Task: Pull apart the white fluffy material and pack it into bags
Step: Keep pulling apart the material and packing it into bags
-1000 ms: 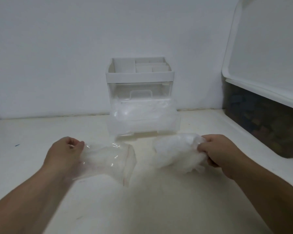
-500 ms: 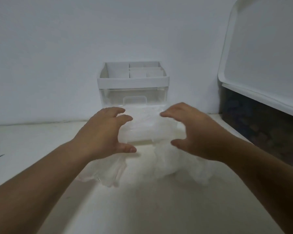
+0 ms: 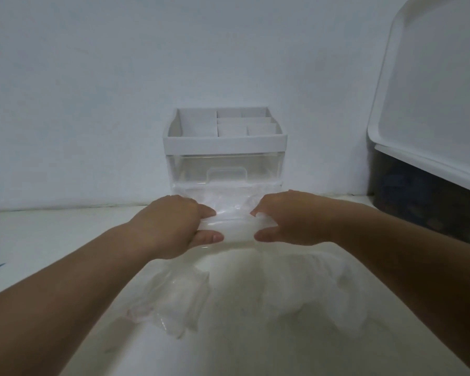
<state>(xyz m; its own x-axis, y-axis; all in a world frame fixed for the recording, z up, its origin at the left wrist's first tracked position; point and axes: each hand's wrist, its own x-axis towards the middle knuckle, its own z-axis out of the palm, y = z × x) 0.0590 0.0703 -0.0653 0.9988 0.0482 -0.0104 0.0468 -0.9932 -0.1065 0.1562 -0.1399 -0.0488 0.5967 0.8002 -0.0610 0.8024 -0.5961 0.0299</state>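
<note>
- Hands: left hand (image 3: 171, 226) & right hand (image 3: 293, 218) both reach fwd, side by side, small gap between them.
- Grip: each hand has fingers curled over the top and thumb on the near face of the lower drawer (image 3: 236, 232), clear/pale plastic, which stands pulled out toward the person. Both hands hold its front edge.
- Drawer contents: crinkled clear plastic shows behind the fingers; cannot tell exactly what.
- White fluffy material (image 3: 318, 278): loose clump on the surface (image 3: 52, 234), nearer the person than the hands, partly under the right forearm. Neither hand touches it.
- Clear bag (image 3: 177, 302): lies crumpled on the surface just right of the left forearm, apart from the clump; some pale stuff seems inside, blurred.
- Organiser (image 3: 224, 143): white top tray w/ several compartments, against the wall (image 3: 120, 90).
- Upper drawer (image 3: 227, 173): clear, closed, w/ handle at centre.
- Bin (image 3: 418, 210): dark-looking, at far right.
- White lid (image 3: 432, 104): on that bin, seen at a tilt.
- Small blue mark (image 3: 0, 265) on the surface, far left.
</note>
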